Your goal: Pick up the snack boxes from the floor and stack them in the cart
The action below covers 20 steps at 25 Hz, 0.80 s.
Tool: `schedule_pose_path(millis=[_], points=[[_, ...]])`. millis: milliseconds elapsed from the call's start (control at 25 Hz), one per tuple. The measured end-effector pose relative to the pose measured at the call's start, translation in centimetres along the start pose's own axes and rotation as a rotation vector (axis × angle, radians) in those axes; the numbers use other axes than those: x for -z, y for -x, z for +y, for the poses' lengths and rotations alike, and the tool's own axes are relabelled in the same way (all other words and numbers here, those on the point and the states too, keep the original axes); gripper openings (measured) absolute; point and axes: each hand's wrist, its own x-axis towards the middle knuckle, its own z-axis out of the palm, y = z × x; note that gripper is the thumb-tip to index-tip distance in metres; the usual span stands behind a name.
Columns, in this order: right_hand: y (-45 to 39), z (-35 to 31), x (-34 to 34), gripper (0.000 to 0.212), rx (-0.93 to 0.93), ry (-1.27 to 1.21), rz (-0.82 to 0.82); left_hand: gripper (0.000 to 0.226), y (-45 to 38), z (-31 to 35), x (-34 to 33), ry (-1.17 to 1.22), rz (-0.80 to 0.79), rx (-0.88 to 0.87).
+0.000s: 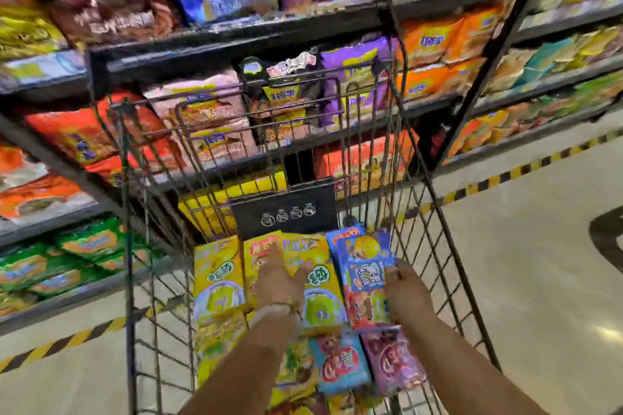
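Note:
Both my arms reach down into the wire shopping cart. My left hand lies flat with straight fingers on the yellow snack boxes stacked on the cart's left side. My right hand grips the right edge of a blue and red snack box, which sits tilted on the cart's right side. Below it lie a light blue box and a pink box. The frame is blurred.
The cart's black handle bar and its folded child seat with a black flap face me. Shelves of packaged snacks stand behind and to the left. Pale floor with yellow-black hazard tape lies to the right.

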Motion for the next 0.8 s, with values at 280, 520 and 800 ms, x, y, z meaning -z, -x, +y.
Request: schedule_pose_path(millis=[280,520,800], points=[[-2.4,2.6,-2.9,0.034,0.312,0.365,0.203,0.053,-2.0,-1.7,-6.1,-0.243,0.154,-0.355],[-4.4,1.3,-4.3,0.046,0.406,0.817,-0.048,0.070,-2.2,-3.7,-6.4,-0.721,-0.156,-0.460],[-6.8,-0.3,-5.1,0.051,0.408,0.971,-0.160,0.064,-5.8,-1.8,-5.6,-0.866,-0.269,-0.288]])
